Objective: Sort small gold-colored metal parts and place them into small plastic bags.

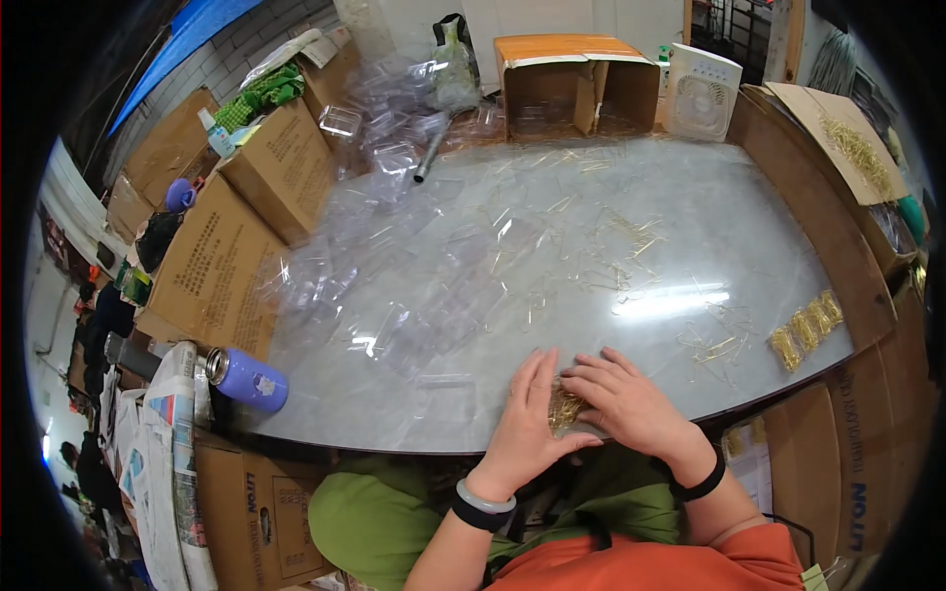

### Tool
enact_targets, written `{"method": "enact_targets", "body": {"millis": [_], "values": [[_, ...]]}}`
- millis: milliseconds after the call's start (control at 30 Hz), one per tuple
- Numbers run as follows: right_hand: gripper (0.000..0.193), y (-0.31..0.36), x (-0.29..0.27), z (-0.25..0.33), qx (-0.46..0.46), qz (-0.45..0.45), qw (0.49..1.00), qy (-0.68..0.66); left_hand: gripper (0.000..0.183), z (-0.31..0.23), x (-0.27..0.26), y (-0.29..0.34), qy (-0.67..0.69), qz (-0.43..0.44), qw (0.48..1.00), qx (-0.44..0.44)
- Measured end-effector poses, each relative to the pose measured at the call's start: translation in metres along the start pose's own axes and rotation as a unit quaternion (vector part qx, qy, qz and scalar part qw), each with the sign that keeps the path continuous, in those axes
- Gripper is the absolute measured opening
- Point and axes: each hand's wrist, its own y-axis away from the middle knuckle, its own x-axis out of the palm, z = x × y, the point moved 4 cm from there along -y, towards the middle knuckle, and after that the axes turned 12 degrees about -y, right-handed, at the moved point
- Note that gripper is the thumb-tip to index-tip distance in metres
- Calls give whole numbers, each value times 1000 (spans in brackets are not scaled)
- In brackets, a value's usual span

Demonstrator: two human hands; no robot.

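Observation:
At the table's near edge, a bundle of thin gold wire pieces (564,410) lies between my two hands. My left hand (525,422) presses along its left side, fingers pointing away from me and thumb reaching across the near side. My right hand (623,402) curves over its right side with the fingers bent. Part of the bundle is hidden under the fingers, and I cannot tell whether a clear box encloses it. Loose gold wire pieces (724,345) are scattered to the right. Clear plastic boxes (448,389) lie to the left of my hands.
Packed gold wire bundles (806,330) stand in a row at the table's right edge. A purple bottle (254,382) lies at the left corner. Cardboard boxes (212,276) wall the left side. At the back are an open cardboard box (576,89), a white fan (704,94) and a dark tube (431,158).

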Motion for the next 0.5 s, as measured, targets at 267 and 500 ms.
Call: {"method": "enact_targets", "body": {"millis": [267,500], "values": [[47,11,0,-14,115,-93,983,-110,75,-12,-13,15,-138,-5,986,-94],[53,3,1,-5,21,-24,999,-8,58,-4,-2,-1,-78,45,985,-150]]}}
